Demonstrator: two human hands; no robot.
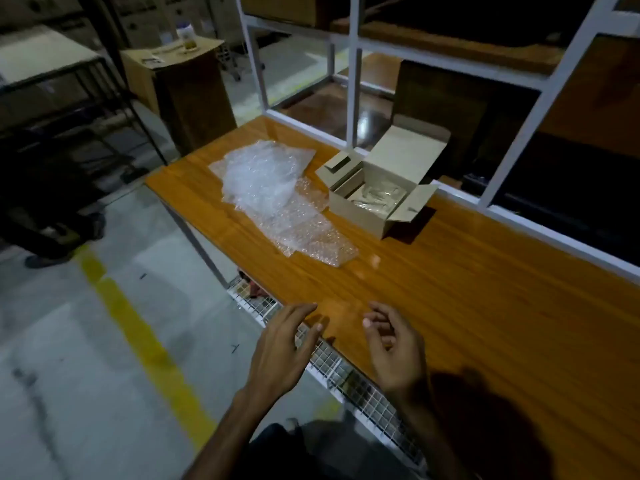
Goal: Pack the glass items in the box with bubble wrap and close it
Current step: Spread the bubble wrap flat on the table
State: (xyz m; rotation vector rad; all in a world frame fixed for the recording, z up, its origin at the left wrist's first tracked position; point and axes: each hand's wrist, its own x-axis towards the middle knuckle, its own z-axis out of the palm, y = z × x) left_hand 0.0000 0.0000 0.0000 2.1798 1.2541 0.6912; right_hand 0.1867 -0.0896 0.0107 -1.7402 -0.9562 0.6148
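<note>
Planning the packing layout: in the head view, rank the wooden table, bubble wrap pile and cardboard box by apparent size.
1. wooden table, by far largest.
2. bubble wrap pile.
3. cardboard box, open, with something clear inside. Its raised flaps make the gap to the wrap less sure.

surface (450, 289): orange-brown, wood grain
box (360, 216): plain tan cardboard
bubble wrap (263, 178): clear, whitish, dotted with bubbles
floor (69, 341): grey
floor line (138, 341): yellow stripe
frame (353, 81): white
</note>
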